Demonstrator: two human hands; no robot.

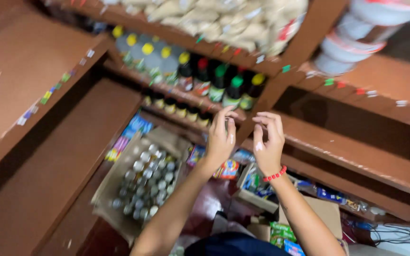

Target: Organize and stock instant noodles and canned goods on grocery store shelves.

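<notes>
Both hands are raised side by side in front of the wooden shelving. The left hand (220,137) is curled, its fingertips pinched together near the row of dark bottles (214,80) with coloured caps; whether something small is gripped between them cannot be told, as the frame is blurred by motion. The right hand (267,142), marked by a red bead bracelet (275,175) at the wrist, is likewise bent inward with fingers loosely hooked, and nothing is clearly seen in it. The two hands are just apart, not touching.

The bottles are packed closely at the edge of a narrow shelf (186,97), directly behind the fingers. A careless knuckle could probably tip one, and the neighbours would likely be carried along. Below, an open cardboard box (112,180) filled with small jars (148,180) lies on the floor, so a falling bottle may well strike glass. Stacked bags (224,21) overhang the shelf above and might be dislodged by a raised arm
</notes>
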